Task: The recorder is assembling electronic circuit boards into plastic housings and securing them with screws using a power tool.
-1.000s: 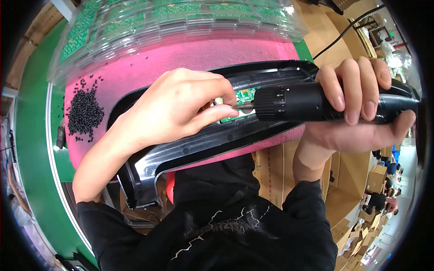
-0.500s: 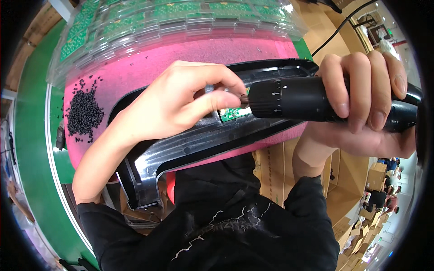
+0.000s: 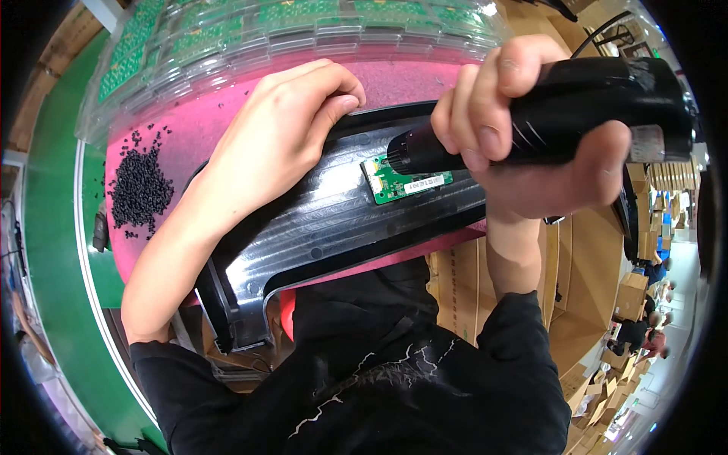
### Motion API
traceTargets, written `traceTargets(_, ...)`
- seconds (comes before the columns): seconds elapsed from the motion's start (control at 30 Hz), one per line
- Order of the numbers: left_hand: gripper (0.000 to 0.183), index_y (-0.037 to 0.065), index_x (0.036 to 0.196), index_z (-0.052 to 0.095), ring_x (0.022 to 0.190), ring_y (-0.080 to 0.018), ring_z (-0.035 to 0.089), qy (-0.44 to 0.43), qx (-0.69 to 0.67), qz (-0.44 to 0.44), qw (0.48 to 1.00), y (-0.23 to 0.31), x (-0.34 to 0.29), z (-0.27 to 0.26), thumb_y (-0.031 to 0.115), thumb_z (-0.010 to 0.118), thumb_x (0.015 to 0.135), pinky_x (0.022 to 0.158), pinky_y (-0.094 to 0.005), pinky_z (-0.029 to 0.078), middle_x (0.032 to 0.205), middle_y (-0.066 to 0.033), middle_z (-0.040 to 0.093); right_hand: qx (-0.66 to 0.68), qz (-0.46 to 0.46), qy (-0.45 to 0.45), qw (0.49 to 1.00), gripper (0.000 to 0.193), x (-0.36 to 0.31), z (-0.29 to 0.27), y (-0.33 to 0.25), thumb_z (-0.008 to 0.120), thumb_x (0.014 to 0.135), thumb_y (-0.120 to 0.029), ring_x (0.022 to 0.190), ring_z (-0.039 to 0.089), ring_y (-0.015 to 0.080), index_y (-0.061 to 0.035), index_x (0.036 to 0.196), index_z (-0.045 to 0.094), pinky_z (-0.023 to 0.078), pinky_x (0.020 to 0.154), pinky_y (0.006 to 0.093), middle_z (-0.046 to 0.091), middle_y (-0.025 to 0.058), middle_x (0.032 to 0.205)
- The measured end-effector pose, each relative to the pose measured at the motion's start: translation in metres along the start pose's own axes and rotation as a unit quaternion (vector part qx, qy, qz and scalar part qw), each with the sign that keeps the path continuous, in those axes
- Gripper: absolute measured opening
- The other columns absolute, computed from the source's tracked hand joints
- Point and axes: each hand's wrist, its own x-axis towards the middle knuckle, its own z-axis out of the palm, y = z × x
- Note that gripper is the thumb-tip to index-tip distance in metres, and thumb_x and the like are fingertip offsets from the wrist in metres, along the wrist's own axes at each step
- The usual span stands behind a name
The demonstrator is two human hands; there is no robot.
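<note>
View from above of a person's two bare hands at work over a pink surface [image 3: 227,114]. The right hand [image 3: 523,129] is wrapped tight around a black power screwdriver [image 3: 584,106], fingers closed over the top of its barrel and thumb beneath. The tool lies nearly level, its tip pointing left and meeting the upper left corner of a small green circuit board [image 3: 406,182]. The board carries a white label and lies flat in a long black plastic panel [image 3: 334,227], just below and left of the right hand's fingers. The left hand [image 3: 280,129] rests on the panel's upper edge, well to the left of the board, its fingers curled together and pressing on the rim, holding nothing else. The panel runs slantwise from the lower left to the right, across the pink surface. A heap of small black screws [image 3: 140,186] lies on the pink surface at the left, apart from both hands. A clear plastic tray [image 3: 303,30] holding rows of green boards lies along the top. Brown cardboard boxes [image 3: 576,273] stand at the lower right
</note>
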Motion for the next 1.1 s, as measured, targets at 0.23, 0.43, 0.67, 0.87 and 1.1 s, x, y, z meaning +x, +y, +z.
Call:
traceTargets(0.23, 0.012, -0.002, 0.099, 0.058, 0.083, -0.0293, 0.062, -0.028, 0.043, -0.013, 0.999, 0.001, -0.004, 0.001, 0.010, 0.059, 0.097, 0.074, -0.0359, 0.048, 0.089, -0.0147, 0.062, -0.005, 0.007, 0.071, 0.997, 0.067, -0.004, 0.005, 0.019, 0.053, 0.091, -0.068, 0.052, 0.046, 0.0100, -0.0018, 0.106, 0.052, 0.040, 0.052, 0.0274, 0.054, 0.0011, 0.067)
traceTargets(0.43, 0.012, -0.002, 0.100, 0.059, 0.094, -0.0355, 0.060, -0.051, 0.063, 0.019, 0.997, -0.005, -0.005, 0.001, 0.008, 0.061, 0.094, 0.084, -0.0413, 0.047, 0.093, -0.0175, 0.063, -0.010, 0.088, 0.063, 0.994, 0.065, 0.002, 0.012, 0.020, 0.057, 0.089, -0.066, 0.052, 0.045, 0.0100, -0.0022, 0.102, 0.051, 0.038, 0.051, 0.0264, 0.051, 0.0009, 0.066)
traceTargets(0.67, 0.018, -0.002, 0.094, 0.059, 0.091, -0.0369, 0.060, -0.012, 0.064, 0.057, 0.996, -0.005, -0.007, 0.004, 0.015, 0.066, 0.091, 0.081, -0.0460, 0.048, 0.091, -0.0167, 0.062, -0.103, 0.136, 0.040, 0.985, 0.068, 0.007, 0.016, 0.020, 0.056, 0.089, -0.067, 0.051, 0.045, 0.0112, -0.0005, 0.104, 0.052, 0.038, 0.050, 0.0278, 0.050, 0.0017, 0.063)
traceTargets(0.87, 0.020, 0.003, 0.093, 0.062, 0.097, -0.0303, 0.057, -0.113, 0.094, 0.041, 0.988, -0.001, -0.007, -0.003, 0.008, 0.076, 0.079, 0.086, -0.0404, 0.046, 0.095, -0.0093, 0.061, -0.111, 0.087, 0.089, 0.986, 0.067, -0.001, 0.019, 0.016, 0.052, 0.090, -0.065, 0.051, 0.045, 0.0131, 0.0003, 0.105, 0.055, 0.039, 0.052, 0.0298, 0.051, 0.0027, 0.065)
traceTargets(1.1, 0.018, 0.004, 0.091, 0.064, 0.099, -0.0265, 0.058, -0.122, 0.029, 0.155, 0.980, -0.007, -0.004, -0.002, 0.009, 0.076, 0.078, 0.084, -0.0381, 0.044, 0.096, -0.0066, 0.063, 0.027, -0.041, 0.084, 0.995, 0.065, -0.004, 0.016, -0.026, 0.069, 0.078, -0.066, 0.054, 0.051, 0.0071, -0.0068, 0.102, 0.057, 0.042, 0.056, 0.0256, 0.053, -0.0042, 0.070)
